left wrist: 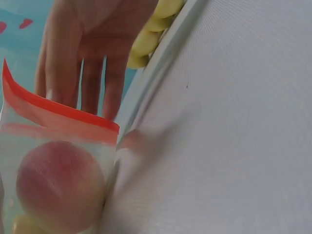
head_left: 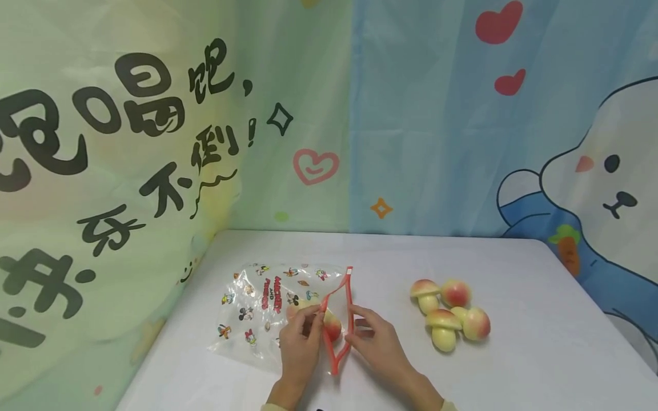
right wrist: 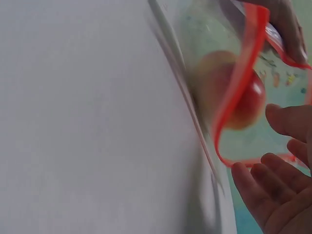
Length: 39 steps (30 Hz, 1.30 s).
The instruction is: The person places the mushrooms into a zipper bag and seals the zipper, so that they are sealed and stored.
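Observation:
A clear printed zip bag (head_left: 247, 319) lies on the table with its red-edged mouth spread apart toward the right. My left hand (head_left: 300, 342) pinches the left lip of that mouth between thumb and fingers. Against the right lip rests my right hand (head_left: 380, 345); the right wrist view shows its thumb and fingers (right wrist: 253, 190) apart, close to the red edge. Inside the bag, just behind the opening, is a toy mushroom (head_left: 333, 328) with a red and yellow cap. Its round cap (left wrist: 61, 185) shows through the plastic in the left wrist view.
Several more toy mushrooms (head_left: 444, 328) lie grouped on the white table (head_left: 534, 297), right of my right hand. A printed curtain (head_left: 411, 125) hangs behind the table and along its left side.

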Available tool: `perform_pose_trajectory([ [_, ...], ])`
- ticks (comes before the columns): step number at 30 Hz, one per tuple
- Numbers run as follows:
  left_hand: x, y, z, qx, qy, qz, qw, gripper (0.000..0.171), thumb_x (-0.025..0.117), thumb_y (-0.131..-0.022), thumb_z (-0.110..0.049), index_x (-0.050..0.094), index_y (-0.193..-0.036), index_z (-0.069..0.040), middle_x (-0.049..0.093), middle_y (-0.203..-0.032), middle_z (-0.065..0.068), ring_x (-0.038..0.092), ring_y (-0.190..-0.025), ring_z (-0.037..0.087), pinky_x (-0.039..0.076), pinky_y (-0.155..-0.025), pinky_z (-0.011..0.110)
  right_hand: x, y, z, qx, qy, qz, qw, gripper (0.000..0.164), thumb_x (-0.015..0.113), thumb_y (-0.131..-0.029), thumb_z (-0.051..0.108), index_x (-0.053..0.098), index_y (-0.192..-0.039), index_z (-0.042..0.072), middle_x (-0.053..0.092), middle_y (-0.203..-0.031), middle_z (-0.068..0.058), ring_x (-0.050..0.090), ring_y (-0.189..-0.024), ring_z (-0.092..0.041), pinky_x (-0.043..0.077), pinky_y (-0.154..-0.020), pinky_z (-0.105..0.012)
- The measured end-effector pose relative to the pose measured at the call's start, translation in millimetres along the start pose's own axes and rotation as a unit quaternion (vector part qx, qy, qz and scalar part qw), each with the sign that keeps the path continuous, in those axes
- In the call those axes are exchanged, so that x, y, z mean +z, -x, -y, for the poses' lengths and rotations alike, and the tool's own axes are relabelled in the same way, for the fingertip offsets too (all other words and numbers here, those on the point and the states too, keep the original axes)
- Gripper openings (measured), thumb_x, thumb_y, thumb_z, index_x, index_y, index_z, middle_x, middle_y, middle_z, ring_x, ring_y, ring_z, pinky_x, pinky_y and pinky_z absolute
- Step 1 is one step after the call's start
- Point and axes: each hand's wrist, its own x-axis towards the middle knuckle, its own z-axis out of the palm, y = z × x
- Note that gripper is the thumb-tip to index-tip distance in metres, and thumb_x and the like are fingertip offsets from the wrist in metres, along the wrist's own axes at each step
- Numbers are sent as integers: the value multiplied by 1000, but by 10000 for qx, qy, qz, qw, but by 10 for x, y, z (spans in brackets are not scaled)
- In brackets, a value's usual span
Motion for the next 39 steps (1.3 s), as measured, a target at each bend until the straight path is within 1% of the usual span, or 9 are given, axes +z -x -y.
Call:
perform_pose_trajectory([
  [4, -36, -71, -136, 77, 18, -64, 9999, 22, 72, -77, 14, 68, -94, 0, 65, -67, 7, 49, -53, 6, 40, -47, 13, -264, 71, -7, -279, 138, -435, 9986, 57, 77, -77, -7, 61, -127, 15, 64, -124, -10, 66, -99, -32, 56, -80, -27],
  [7, -58, -107, -206, 101, -5, -86, 9999, 22, 71, -76, 16, 67, -93, 2, 63, -66, 7, 48, -53, 6, 39, -47, 13, -487, 134, -20, -573, 463, -878, 9934, 54, 76, -78, -8, 61, -126, 13, 66, -120, -10, 66, -94, -25, 55, -77, -23],
  [13, -32, -53, -36, -10, -52, -45, 10000, 24, 72, -79, 10, 68, -98, -5, 63, -68, 0, 46, -55, 4, 39, -47, 14, -893, 260, -66, -727, 864, -2043, 9724, 47, 75, -75, -13, 65, -118, 4, 69, -107, -13, 63, -80, -8, 51, -67, -14],
  [17, -27, -21, 49, -20, -70, -3, 10000, 23, 72, -83, 4, 68, -101, -10, 64, -70, -5, 47, -56, 2, 40, -48, 13, -1113, 329, -104, -873, 1211, -2460, 9577, 47, 74, -73, -17, 65, -116, -3, 68, -105, -17, 62, -80, -2, 50, -68, -10],
  [19, -29, -18, 56, -11, -71, -5, 10000, 21, 71, -84, 2, 69, -101, -11, 64, -71, -5, 48, -57, 2, 40, -49, 13, -1199, 363, -123, -807, 1494, -2623, 9499, 47, 75, -72, -16, 64, -116, -3, 68, -106, -16, 61, -80, 1, 49, -69, -8],
  [23, -26, -18, 38, 47, -113, -24, 9999, 19, 71, -84, 2, 69, -99, -9, 65, -71, -3, 49, -57, 1, 41, -49, 13, -1295, 430, -190, -315, 1821, -2895, 9392, 45, 77, -73, -12, 66, -115, -1, 69, -106, -11, 58, -80, 4, 47, -69, -6],
  [29, -2, -4, 29, 121, -81, -76, 9999, 22, 72, -82, 5, 68, -99, -8, 65, -71, -4, 48, -56, 0, 40, -48, 13, -1288, 492, -364, 15, 2088, -2872, 9348, 48, 82, -69, -7, 67, -114, 2, 68, -103, -6, 57, -77, 4, 47, -63, -7],
  [34, 12, 17, 52, 149, -5, -121, 9998, 24, 73, -82, 4, 68, -101, -9, 67, -74, -3, 51, -56, 4, 42, -49, 13, -1261, 527, -358, 435, 2469, -2365, 9387, 54, 86, -70, 6, 66, -120, 10, 64, -113, -3, 59, -75, -8, 48, -60, -11],
  [39, 4, 7, 45, 95, -50, -80, 9999, 21, 71, -83, 4, 68, -99, -9, 66, -71, -3, 51, -56, 3, 41, -49, 13, -1257, 535, -368, 431, 2611, -1939, 9447, 53, 86, -73, 13, 65, -122, 13, 58, -118, -5, 58, -81, -16, 52, -61, -18],
])
